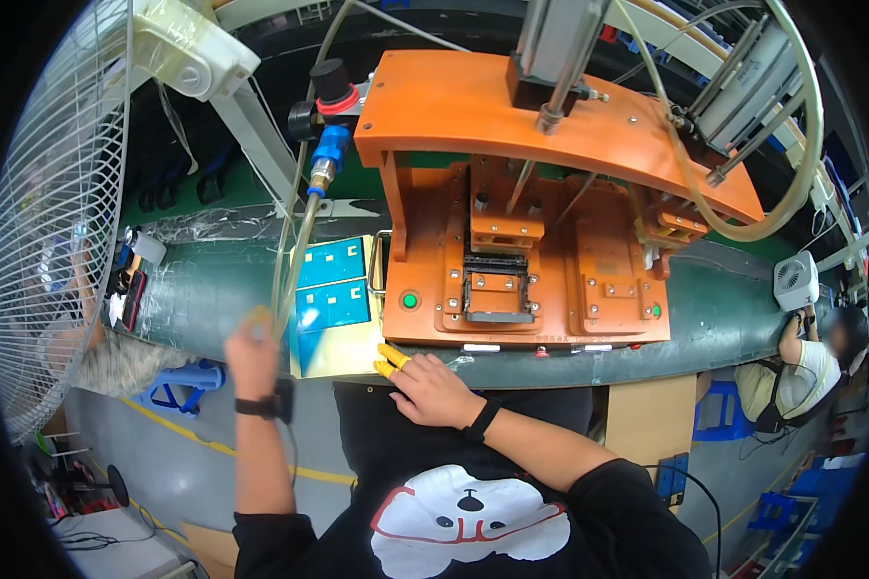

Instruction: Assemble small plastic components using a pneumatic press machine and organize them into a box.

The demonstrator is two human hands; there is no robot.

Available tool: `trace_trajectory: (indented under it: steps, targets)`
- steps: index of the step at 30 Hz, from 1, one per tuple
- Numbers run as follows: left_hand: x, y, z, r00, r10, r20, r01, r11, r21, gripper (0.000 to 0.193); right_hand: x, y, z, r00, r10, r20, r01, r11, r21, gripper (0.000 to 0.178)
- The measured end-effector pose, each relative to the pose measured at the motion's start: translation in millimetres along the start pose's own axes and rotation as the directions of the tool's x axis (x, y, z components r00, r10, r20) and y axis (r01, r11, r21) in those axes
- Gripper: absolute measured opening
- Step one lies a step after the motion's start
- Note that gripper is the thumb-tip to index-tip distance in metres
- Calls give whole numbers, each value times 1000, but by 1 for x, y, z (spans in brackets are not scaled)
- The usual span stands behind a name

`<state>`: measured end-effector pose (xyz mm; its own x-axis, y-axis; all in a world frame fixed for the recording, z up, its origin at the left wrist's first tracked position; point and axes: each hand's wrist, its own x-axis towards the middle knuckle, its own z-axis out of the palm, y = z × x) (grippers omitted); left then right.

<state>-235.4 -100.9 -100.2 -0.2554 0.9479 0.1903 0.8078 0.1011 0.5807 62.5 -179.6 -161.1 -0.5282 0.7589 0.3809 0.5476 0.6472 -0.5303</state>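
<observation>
My right hand [433,388] rests palm down on the near edge of the green bench [212,289]. Its fingers are spread, with yellow finger cots on the tips, just in front of the orange press fixture [512,193] and holding nothing. A black nest [497,289] sits open in the middle of the fixture. My left hand [251,349] is raised and blurred, with curled fingers and a yellow fingertip, right beside a translucent hose [294,261]. I cannot make out whether it grips anything. Blue flat panels [332,286] lie on a yellowish tray between my hands.
A white wire fan guard [58,203] fills the left side. Pneumatic cylinders [560,48] and looping hoses hang over the fixture. A green button [409,300] sits on the fixture's front. Another person [811,362] sits at the far right by a small white fan [796,280].
</observation>
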Motion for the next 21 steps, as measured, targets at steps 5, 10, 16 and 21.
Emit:
trace_trajectory:
  steps: [5, 10, 16, 21]
  targets:
    - [39, -65, -58, 926, -63, -372, 32, 995, -90, 33, -5, 2, 0, 1000, -15, -4, 15, 1000, 2, 38]
    - [-5, -53, -98, 997, 40, -73, -63, 935, -350, 34, -12, -18, -62, 982, -88, -164, 104, 990, 94, 36]
    - [-73, 37, -120, 870, 176, 462, 143, 805, -575, 31, -4, -33, -184, 850, 41, -525, -242, 916, -319, 41]
    - [-54, 127, -37, 629, 489, 605, 106, 716, -690, 27, -2, 3, -209, 931, -129, -340, -16, 920, -392, 27]
